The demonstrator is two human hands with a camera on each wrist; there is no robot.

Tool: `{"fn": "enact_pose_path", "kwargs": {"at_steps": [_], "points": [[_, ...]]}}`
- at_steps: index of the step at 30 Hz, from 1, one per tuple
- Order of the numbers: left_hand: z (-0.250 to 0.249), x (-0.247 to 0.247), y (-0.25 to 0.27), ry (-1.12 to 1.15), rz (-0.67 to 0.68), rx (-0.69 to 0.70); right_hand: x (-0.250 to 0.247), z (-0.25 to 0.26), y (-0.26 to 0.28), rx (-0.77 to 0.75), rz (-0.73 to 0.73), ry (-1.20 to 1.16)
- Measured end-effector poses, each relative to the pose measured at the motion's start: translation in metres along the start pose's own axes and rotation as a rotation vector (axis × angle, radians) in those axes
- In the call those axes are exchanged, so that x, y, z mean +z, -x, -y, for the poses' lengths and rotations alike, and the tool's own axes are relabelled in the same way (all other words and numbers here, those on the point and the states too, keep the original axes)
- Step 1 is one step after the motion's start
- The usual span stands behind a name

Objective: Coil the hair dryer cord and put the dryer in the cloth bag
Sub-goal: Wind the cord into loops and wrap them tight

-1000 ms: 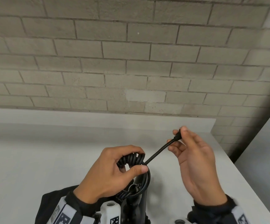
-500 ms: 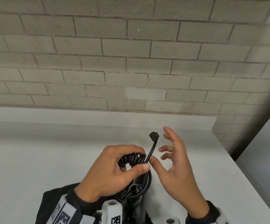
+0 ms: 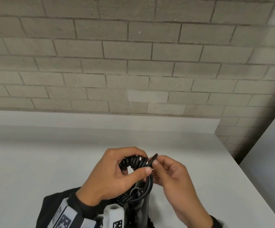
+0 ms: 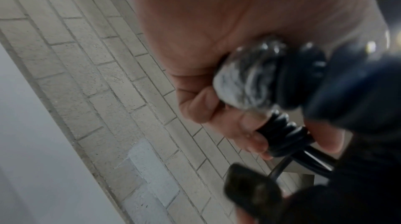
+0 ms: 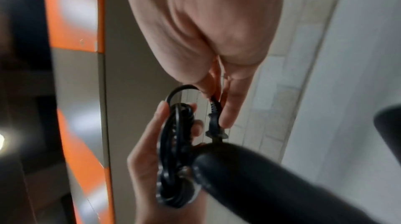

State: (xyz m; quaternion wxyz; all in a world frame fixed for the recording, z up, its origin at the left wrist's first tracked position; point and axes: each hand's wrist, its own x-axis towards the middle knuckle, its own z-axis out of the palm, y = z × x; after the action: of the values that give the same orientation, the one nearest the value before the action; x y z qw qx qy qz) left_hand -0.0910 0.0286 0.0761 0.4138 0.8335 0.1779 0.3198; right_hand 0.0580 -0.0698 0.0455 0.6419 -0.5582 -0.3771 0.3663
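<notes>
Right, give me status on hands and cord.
Left hand grips coiled cord. Right hand pinches plug end beside the coil. Dryer below hands, not bagged. Nothing in the way.

Left hand (image 3: 110,176) lay left of right hand (image 3: 174,176), both above the worktop (image 3: 34,162) near its front edge; the coiled cord (image 3: 133,162) sat between them, the dryer (image 3: 140,209) beneath, the wall (image 3: 133,55) behind.

Bare counter (image 3: 51,162) ahead; brick wall (image 3: 133,63) bounds it.
</notes>
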Motion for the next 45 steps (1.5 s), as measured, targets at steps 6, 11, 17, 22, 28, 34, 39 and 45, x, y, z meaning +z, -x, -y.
{"fn": "enact_pose_path", "kwargs": {"at_steps": [6,11,17,22,28,34,39,45], "points": [[0.001,0.000,0.001,0.023,-0.028,0.015,0.009,-0.001,0.011,0.193,0.108,-0.341],[0.004,0.001,0.000,0.073,-0.037,0.025,0.008,-0.004,0.011,0.250,0.174,-0.498],[0.008,0.006,-0.004,0.071,-0.063,-0.062,0.009,0.000,0.017,0.219,0.090,-0.554],[0.006,0.005,-0.006,0.019,-0.114,-0.115,0.017,0.005,0.035,-0.053,0.135,-0.158],[0.004,0.010,-0.007,-0.007,-0.125,-0.154,0.019,-0.004,0.039,-0.354,-0.011,0.368],[-0.003,0.008,-0.005,0.080,-0.145,-0.199,0.011,-0.006,0.038,-0.467,-0.177,0.498],[-0.010,0.000,-0.002,0.142,-0.196,-0.213,0.008,0.000,0.048,-0.537,-0.224,0.148],[-0.009,-0.001,-0.003,0.237,-0.175,-0.257,-0.004,-0.023,0.058,-0.595,-0.147,0.197]]}}
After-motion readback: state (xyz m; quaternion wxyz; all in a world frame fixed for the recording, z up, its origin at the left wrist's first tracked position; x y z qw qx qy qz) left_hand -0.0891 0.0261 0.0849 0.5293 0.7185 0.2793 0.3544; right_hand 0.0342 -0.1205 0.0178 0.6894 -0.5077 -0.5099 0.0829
